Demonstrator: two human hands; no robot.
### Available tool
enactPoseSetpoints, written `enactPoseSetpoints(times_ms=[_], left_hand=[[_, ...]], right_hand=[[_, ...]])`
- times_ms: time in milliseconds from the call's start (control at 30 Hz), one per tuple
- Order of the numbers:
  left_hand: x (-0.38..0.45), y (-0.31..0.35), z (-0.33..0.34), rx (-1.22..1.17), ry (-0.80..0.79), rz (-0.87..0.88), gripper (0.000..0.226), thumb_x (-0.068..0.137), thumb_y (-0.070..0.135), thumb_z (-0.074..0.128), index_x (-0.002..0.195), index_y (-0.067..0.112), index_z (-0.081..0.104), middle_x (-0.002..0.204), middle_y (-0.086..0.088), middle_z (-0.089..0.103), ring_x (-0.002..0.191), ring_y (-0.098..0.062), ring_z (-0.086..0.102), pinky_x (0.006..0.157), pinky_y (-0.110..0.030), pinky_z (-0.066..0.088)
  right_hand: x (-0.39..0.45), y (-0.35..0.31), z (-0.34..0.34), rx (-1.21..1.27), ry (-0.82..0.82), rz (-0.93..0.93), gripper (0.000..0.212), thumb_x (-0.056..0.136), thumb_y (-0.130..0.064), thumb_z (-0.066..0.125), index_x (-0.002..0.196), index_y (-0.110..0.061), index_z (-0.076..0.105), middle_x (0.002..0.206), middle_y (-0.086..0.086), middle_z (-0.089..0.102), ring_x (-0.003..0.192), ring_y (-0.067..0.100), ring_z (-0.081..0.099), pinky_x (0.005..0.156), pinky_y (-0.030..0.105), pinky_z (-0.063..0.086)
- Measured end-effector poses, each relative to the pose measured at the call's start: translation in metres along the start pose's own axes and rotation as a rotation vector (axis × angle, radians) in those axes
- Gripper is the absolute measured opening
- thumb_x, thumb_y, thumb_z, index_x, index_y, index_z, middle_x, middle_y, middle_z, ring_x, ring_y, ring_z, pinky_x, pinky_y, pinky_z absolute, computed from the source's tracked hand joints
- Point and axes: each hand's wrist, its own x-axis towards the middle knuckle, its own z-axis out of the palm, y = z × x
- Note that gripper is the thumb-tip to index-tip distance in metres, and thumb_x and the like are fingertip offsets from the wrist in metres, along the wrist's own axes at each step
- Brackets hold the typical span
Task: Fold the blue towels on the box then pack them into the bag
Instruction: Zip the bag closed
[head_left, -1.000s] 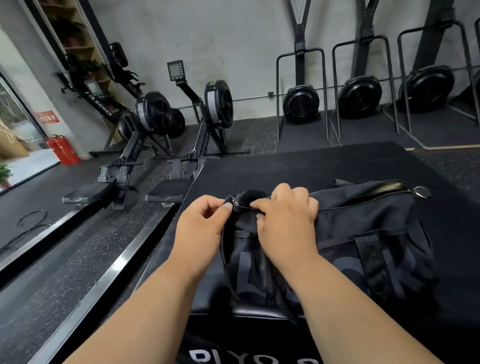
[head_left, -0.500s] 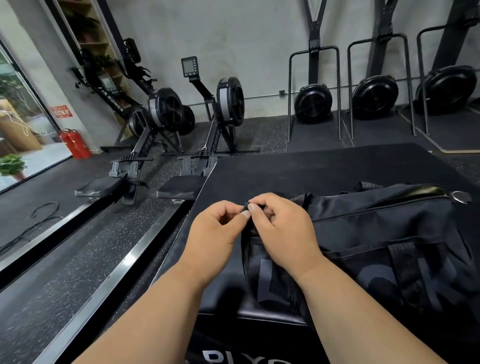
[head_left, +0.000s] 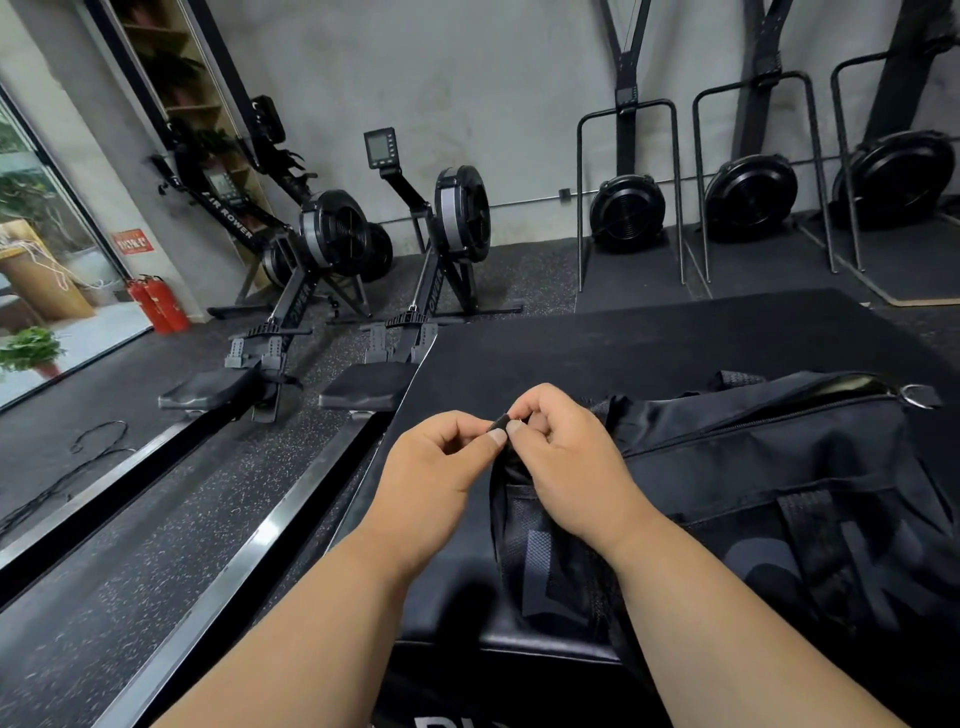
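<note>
A black duffel bag (head_left: 753, 483) lies on the black padded box (head_left: 597, 353) in front of me, its top zipper drawn along its length. At the bag's left end my left hand (head_left: 431, 467) and my right hand (head_left: 561, 467) meet. Both pinch a small black zipper tab (head_left: 498, 422) between thumb and fingers. No blue towel shows anywhere in the head view.
Two rowing machines (head_left: 332, 244) stand on the speckled floor to the left, their rails running toward me. Black fan units in metal stands (head_left: 628, 213) line the back wall. Red fire extinguishers (head_left: 158, 304) sit by the glass door at far left.
Both hands have closed in on the zipper tab at the bag's left end and now pinch it together. The view has shifted slightly left, so the bag sits further right.
</note>
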Motion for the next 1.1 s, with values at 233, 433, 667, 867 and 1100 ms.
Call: enactPoseSetpoints(times_ms=[233,433,667,867,1100], left_hand=[[0.0,-0.002,0.004,-0.03,0.057,-0.03,0.007,0.095,0.016,0.075,0.09,0.013,0.079,0.092,-0.005,0.077,0.084,-0.005,0.063,0.079,-0.019,0.05],[0.0,0.002,0.008,-0.032,0.066,-0.033,0.008,0.095,0.014,0.075,0.087,0.013,0.078,0.082,0.005,0.073,0.079,-0.003,0.061,0.076,-0.017,0.048],[-0.001,0.004,0.01,-0.016,0.089,-0.052,0.008,0.095,0.017,0.075,0.089,0.013,0.078,0.086,0.001,0.074,0.081,-0.004,0.061,0.078,-0.02,0.048],[0.0,0.005,0.013,0.034,0.18,-0.102,0.015,0.095,0.021,0.074,0.082,0.014,0.075,0.071,0.015,0.063,0.069,-0.004,0.052,0.073,-0.026,0.043],[0.002,-0.001,0.007,-0.036,0.392,-0.218,0.016,0.091,0.021,0.073,0.075,0.017,0.073,0.068,0.015,0.062,0.071,-0.008,0.051,0.074,-0.031,0.042]], right_hand=[[-0.007,-0.003,-0.002,0.028,0.088,-0.027,0.013,0.088,-0.017,0.07,0.085,-0.025,0.061,0.07,0.004,0.062,0.055,0.008,0.048,0.059,0.026,0.044],[-0.01,-0.003,-0.006,0.011,0.122,-0.033,0.016,0.087,-0.014,0.065,0.085,-0.027,0.056,0.07,-0.006,0.062,0.059,0.009,0.052,0.059,0.026,0.047],[-0.013,-0.005,-0.013,0.005,0.082,-0.063,0.021,0.093,-0.011,0.062,0.09,-0.031,0.06,0.079,-0.01,0.063,0.065,0.011,0.055,0.064,0.03,0.048],[-0.016,-0.003,-0.017,-0.09,0.164,-0.107,0.021,0.094,-0.011,0.062,0.092,-0.032,0.059,0.07,-0.008,0.06,0.071,0.011,0.055,0.067,0.031,0.046],[-0.02,0.004,-0.046,-0.345,0.362,-0.109,0.026,0.088,-0.002,0.054,0.083,-0.027,0.052,0.078,-0.01,0.058,0.078,0.019,0.05,0.068,0.035,0.031]])
